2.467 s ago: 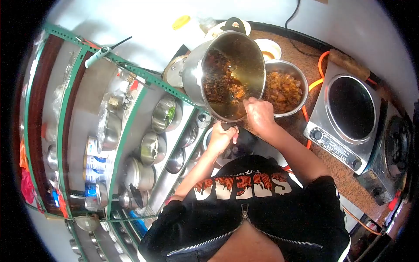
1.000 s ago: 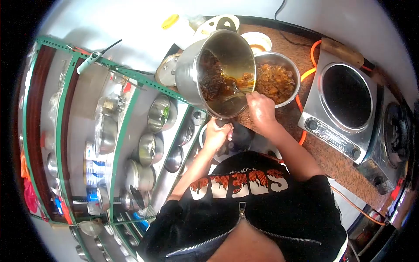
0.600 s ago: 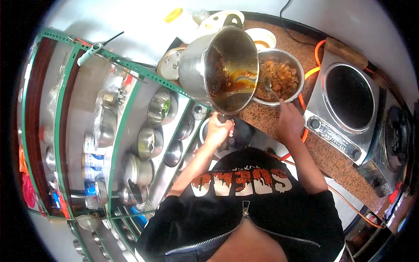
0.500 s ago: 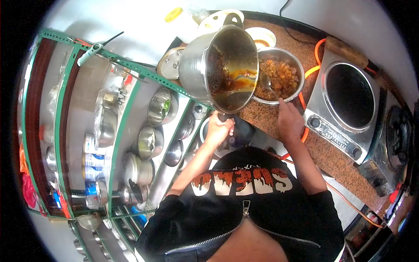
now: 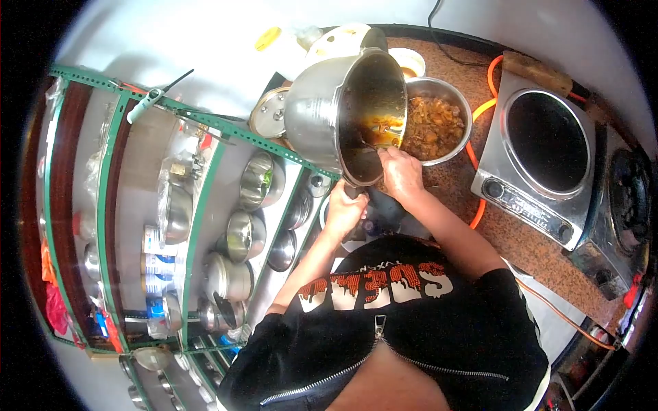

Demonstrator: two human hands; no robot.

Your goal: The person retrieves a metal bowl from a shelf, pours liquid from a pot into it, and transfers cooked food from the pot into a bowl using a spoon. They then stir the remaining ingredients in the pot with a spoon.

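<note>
Left forearm bare, extended from the body toward 1 o'clock; left hand at its end with fingers curled into a closed grip. Right forearm bare, angled inward from a bent elbow toward between 10 and 11 o'clock. Right hand lies at 2 o'clock of the left, well short of contact, back of hand up, fingers bent and drawn together.
</note>
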